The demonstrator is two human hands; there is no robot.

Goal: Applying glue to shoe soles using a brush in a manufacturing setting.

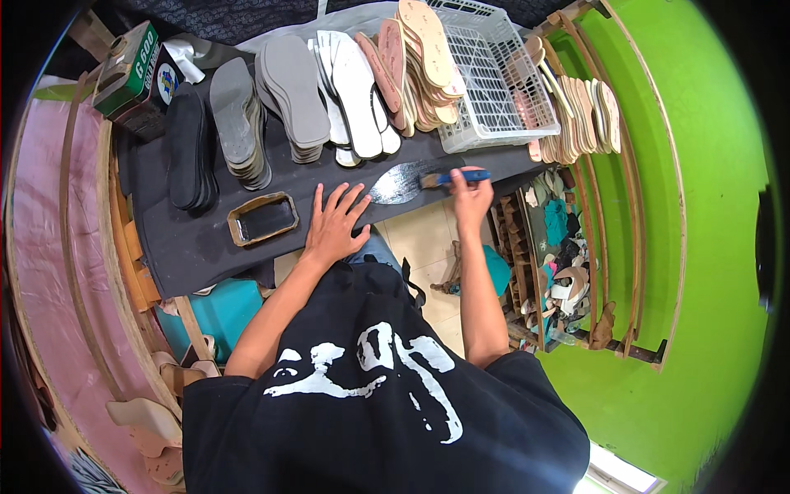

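On the dark table covering (177,247) lies a single insole (393,184), its upper face wet and glossy. My right hand (471,200) grips a paintbrush (477,174) by its blue handle. Its brown bristles rest at the insole's right end, slightly blurred. Fingers spread flat, my left hand (333,221) lies on the table at the insole's left end; I cannot tell whether the fingertips touch it. To the left of that hand sits a small rectangular tub (290,226) with a crusted brown rim and a dark inside.
Along the back stand stacks of black insoles (188,148), grey insoles (294,90), white insoles (354,99) and beige insoles (424,49). A white plastic crate (500,136) is at the back right, a green can (136,78) at the back left. Wooden shelving runs beside the green wall (708,247).
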